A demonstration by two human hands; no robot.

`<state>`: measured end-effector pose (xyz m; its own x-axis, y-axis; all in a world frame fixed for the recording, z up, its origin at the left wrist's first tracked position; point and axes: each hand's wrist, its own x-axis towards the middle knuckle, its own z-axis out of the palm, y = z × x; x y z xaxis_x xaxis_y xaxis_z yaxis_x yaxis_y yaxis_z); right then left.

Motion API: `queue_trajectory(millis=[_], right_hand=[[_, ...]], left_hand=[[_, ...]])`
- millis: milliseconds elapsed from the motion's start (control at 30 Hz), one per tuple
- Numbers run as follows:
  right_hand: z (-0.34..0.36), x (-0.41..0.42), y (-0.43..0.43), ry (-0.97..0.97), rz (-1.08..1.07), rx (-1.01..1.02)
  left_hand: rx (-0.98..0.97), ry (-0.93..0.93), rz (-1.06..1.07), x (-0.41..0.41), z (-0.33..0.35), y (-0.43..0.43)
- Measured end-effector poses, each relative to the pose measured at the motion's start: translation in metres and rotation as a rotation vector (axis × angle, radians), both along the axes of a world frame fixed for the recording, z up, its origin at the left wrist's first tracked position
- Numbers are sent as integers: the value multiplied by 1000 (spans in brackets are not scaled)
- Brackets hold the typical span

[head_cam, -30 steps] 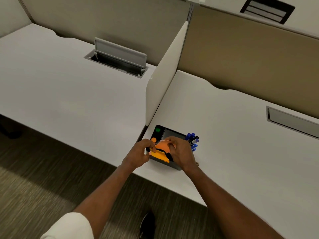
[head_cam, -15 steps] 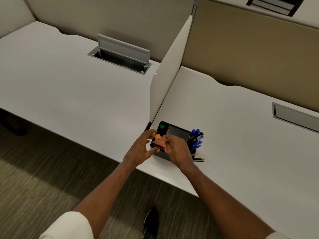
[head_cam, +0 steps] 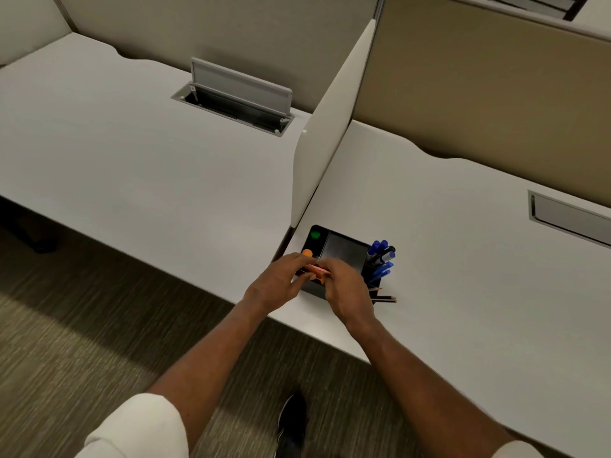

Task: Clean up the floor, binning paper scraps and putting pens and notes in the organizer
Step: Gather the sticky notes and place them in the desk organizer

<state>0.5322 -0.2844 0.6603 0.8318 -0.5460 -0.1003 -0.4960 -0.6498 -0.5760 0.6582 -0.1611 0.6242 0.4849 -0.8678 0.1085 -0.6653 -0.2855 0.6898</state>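
A black desk organizer (head_cam: pixel 344 249) stands near the front edge of the right desk, beside the divider. Blue pens (head_cam: pixel 380 256) stick out of its right cup, and a green item (head_cam: pixel 315 233) and an orange item (head_cam: pixel 308 252) lie in its left slot. An orange stack of notes (head_cam: pixel 316 272) is pinched between both hands over the organizer's front left part. My left hand (head_cam: pixel 279 281) holds its left end. My right hand (head_cam: pixel 344 289) holds its right end and hides the organizer's front.
Pencils (head_cam: pixel 385 298) lie on the desk by the organizer's right corner. A white divider panel (head_cam: pixel 325 127) separates two white desks. An open cable hatch (head_cam: pixel 238 100) sits on the left desk, a closed one (head_cam: pixel 572 216) on the right. Carpet and my shoe (head_cam: pixel 292 421) are below.
The orange notes have gone from a bent bundle above the organizer's front to a flatter stack lower down in it. Both hands stay on them. The camera has shifted slightly.
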Motion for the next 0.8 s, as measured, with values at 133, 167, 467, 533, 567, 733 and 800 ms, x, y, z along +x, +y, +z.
queue_trajectory(millis=[133,167,467,533,567,733,800], right_hand=[[-1,-7,1,-28,11,-35],[0,-9,1,-41,17,-52],[4,-17,-2,-133,-22,-137],[2,-14,-4,-83,13,-135],[2,-12,-5,-74,22,-125],[-6,-6,-2,-80,39,-109],[-14,-8,3,-55,64,-119]], left_hand=[[17,-95,10,-4,-6,0],[18,-113,19,-5,-6,-1],[-48,65,188,-22,-7,-8],[-42,79,165,-22,-8,-7],[-39,77,148,-21,-7,-7],[-11,-36,86,-18,-6,-7],[17,-112,24,-18,-10,-5]])
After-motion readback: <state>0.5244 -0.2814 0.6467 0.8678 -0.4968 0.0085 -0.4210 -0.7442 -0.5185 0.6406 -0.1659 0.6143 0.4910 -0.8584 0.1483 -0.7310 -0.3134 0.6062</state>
